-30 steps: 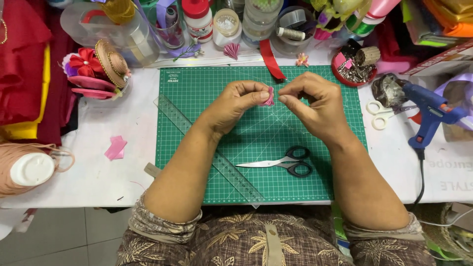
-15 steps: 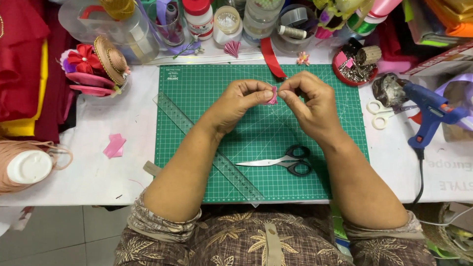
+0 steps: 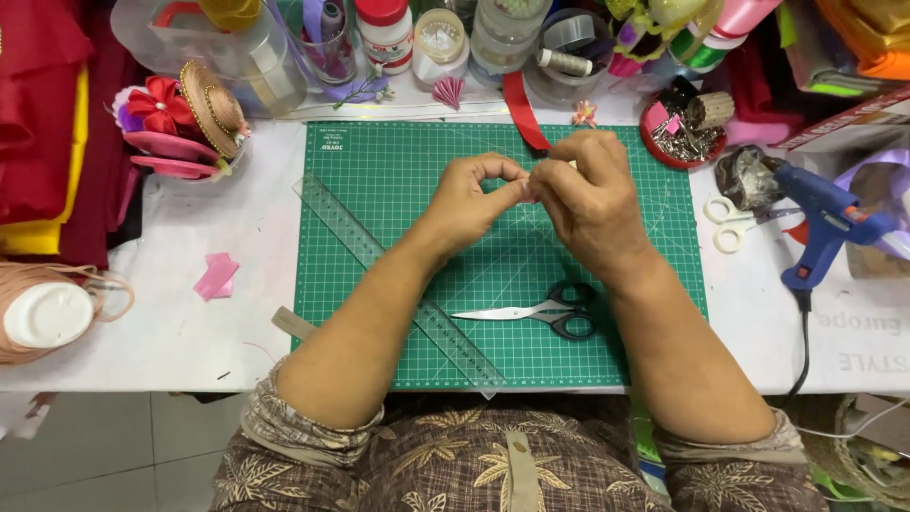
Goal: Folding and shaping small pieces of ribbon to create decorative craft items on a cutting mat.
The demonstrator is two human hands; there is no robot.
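Your two hands meet fingertip to fingertip above the green cutting mat, pinching something too small and hidden to make out.

Largest first: the white desk (image 3: pixel 190 332) carries everything, and the green cutting mat (image 3: pixel 398 171) lies directly beneath your hands. The clear ruler (image 3: pixel 379 256) runs slantwise under your left forearm. The blue glue gun (image 3: pixel 829 223) sits well off to the right of your right hand. The black-handled scissors (image 3: pixel 550 311) lie shut just below your hands, nearer you. A red ribbon (image 3: pixel 524 114) strip starts just beyond your right hand. Your left hand (image 3: pixel 469 204) curls its thumb and forefinger into a pinch; your right hand (image 3: pixel 592 194) closes its fingertips against them, touching.
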